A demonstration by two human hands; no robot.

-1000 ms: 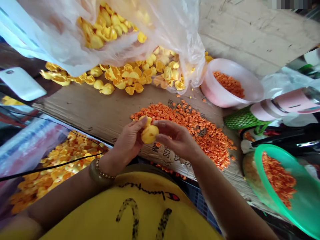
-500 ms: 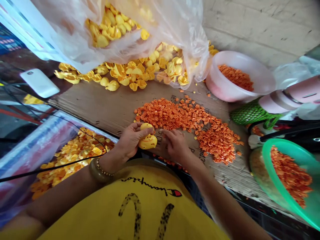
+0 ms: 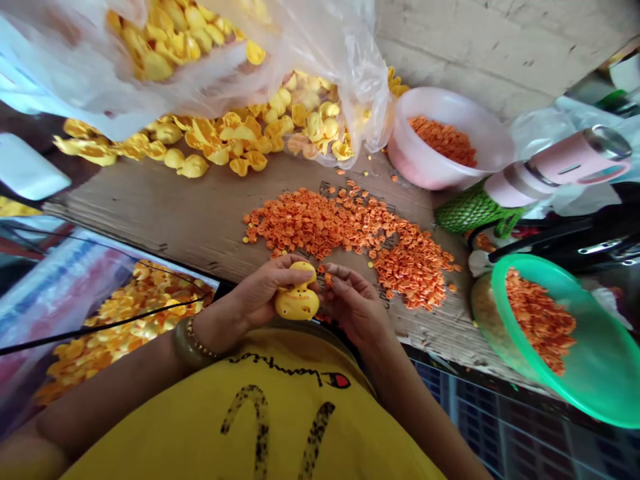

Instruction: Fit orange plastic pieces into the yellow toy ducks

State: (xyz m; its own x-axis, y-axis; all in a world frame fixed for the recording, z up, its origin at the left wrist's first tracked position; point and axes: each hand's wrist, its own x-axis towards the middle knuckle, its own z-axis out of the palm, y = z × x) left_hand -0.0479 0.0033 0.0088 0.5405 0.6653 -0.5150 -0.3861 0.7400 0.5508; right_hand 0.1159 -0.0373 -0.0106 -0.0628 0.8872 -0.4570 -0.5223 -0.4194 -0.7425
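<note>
yellow figure (image 3: 298,305), left hand (image 3: 263,290) gripping; orange piece (image 3: 328,280), right hand (image 3: 361,307) pinching, unattached; orange pile (image 3: 313,223) remaining, loose, toward table's (image 3: 170,207) near edge.

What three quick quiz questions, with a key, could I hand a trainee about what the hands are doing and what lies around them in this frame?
1. Open question: what is the right hand pinching between its fingertips?
2. True or false: the pale pink bowl is filled with yellow shells.
3. Multiple choice: which hand holds the yellow figure? (a) the left (b) the right (c) neither

Key:
1. A small orange piece.
2. False; the pale pink bowl holds orange bits.
3. a, the left hand.
</note>
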